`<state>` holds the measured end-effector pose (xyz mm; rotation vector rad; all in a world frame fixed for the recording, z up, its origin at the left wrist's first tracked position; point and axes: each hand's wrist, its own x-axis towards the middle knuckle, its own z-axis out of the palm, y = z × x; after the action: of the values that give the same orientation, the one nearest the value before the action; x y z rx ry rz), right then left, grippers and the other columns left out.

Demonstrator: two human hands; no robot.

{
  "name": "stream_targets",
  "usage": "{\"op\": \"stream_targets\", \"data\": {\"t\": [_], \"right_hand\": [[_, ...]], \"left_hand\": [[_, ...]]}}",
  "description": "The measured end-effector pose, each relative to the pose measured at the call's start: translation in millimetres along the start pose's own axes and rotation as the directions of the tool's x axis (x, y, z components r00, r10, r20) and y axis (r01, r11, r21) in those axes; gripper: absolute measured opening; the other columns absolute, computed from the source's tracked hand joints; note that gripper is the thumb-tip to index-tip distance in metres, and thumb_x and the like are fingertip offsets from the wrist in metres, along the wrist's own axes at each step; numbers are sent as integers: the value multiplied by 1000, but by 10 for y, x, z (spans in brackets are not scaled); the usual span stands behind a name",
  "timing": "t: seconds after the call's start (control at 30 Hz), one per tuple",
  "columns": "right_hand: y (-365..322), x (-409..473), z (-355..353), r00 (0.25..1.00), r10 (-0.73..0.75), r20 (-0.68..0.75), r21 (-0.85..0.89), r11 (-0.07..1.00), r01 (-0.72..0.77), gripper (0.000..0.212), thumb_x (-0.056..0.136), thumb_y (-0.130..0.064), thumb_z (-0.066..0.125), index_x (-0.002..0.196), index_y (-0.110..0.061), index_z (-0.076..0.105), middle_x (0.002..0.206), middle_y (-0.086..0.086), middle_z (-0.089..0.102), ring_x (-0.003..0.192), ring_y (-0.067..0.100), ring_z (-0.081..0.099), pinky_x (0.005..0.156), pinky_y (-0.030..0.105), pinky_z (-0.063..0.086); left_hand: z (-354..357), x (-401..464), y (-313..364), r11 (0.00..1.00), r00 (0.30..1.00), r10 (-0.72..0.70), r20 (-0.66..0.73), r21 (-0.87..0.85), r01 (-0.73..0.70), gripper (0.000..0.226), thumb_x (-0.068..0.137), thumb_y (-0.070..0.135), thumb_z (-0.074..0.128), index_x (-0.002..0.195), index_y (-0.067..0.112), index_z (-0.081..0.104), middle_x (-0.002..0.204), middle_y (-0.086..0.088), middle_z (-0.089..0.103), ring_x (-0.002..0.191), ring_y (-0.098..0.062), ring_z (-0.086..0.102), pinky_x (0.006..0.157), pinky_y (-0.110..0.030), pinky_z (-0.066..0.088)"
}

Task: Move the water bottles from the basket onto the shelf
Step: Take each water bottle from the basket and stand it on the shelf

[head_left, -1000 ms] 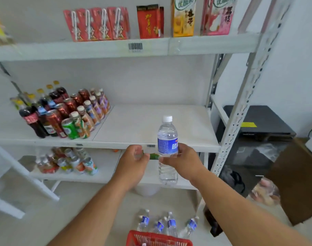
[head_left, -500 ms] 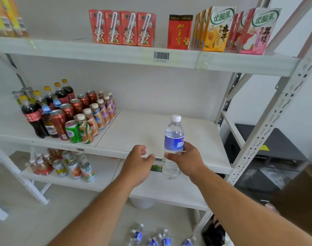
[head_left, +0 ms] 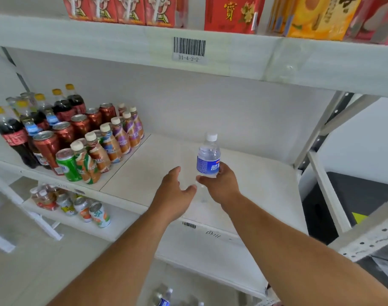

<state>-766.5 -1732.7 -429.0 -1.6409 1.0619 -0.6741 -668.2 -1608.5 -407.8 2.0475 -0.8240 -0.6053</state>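
A clear water bottle (head_left: 208,160) with a white cap and blue label stands upright over the middle shelf (head_left: 266,173), gripped low on its body by my right hand (head_left: 219,184). My left hand (head_left: 174,191) hovers just left of the bottle with fingers relaxed, holding nothing. The tops of more water bottles (head_left: 165,298) show blurred at the bottom edge. The basket is out of view.
Cola bottles, cans and small drink bottles (head_left: 78,140) crowd the shelf's left half. Drink cartons (head_left: 230,12) line the upper shelf (head_left: 122,45). Cans (head_left: 87,209) sit on the lower shelf. A metal upright (head_left: 316,129) bounds the right side.
Both hands moved forward and up over the middle shelf with the bottle. My left hand opened from a loose curl. The camera came closer and the basket dropped out of view.
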Motion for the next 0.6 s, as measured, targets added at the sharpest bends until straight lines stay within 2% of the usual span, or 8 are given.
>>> {"op": "stream_targets", "data": {"t": [0.13, 0.2, 0.37, 0.47, 0.6], "right_hand": [[55, 672, 85, 998, -39, 39, -85, 995, 42, 46, 84, -24, 86, 123, -26, 61, 106, -9, 64, 97, 15, 61, 83, 27, 48], [83, 952, 141, 998, -42, 39, -113, 993, 46, 50, 84, -26, 86, 128, -26, 62, 108, -9, 64, 100, 18, 64, 84, 29, 52], [209, 1343, 202, 997, -56, 48, -132, 989, 62, 59, 84, -27, 86, 136, -27, 59, 114, -11, 61, 106, 16, 62, 82, 25, 48], [297, 1398, 193, 998, -43, 45, -156, 987, 50, 65, 86, -35, 84, 142, -27, 53, 120, -11, 59, 104, 10, 56, 84, 25, 45], [358, 1491, 135, 994, -20, 112, -344, 937, 57, 66, 82, -57, 80, 136, -31, 52, 117, -10, 64, 99, 16, 65, 74, 26, 52]], "left_hand": [[264, 553, 11, 1000, 1000, -4, -28, -25, 4, 77, 91, 43, 64, 154, 32, 21, 158, 5, 31, 137, -17, 44, 108, -40, 44], [363, 770, -4, 999, 998, -21, -57, -45, 18, 76, 92, 42, 64, 154, 32, 22, 157, 4, 34, 136, -17, 45, 107, -39, 45], [476, 1102, -96, 997, 995, -36, -97, -73, 29, 72, 93, 39, 64, 153, 31, 25, 154, 5, 38, 134, -18, 47, 107, -38, 46], [502, 1199, -160, 996, 994, -55, -94, -80, 47, 70, 94, 36, 65, 152, 30, 26, 153, 5, 40, 133, -18, 48, 105, -37, 47], [557, 1283, -200, 994, 995, -75, -70, -81, 69, 68, 94, 34, 65, 151, 30, 28, 152, 4, 40, 132, -19, 49, 104, -37, 47]]}}
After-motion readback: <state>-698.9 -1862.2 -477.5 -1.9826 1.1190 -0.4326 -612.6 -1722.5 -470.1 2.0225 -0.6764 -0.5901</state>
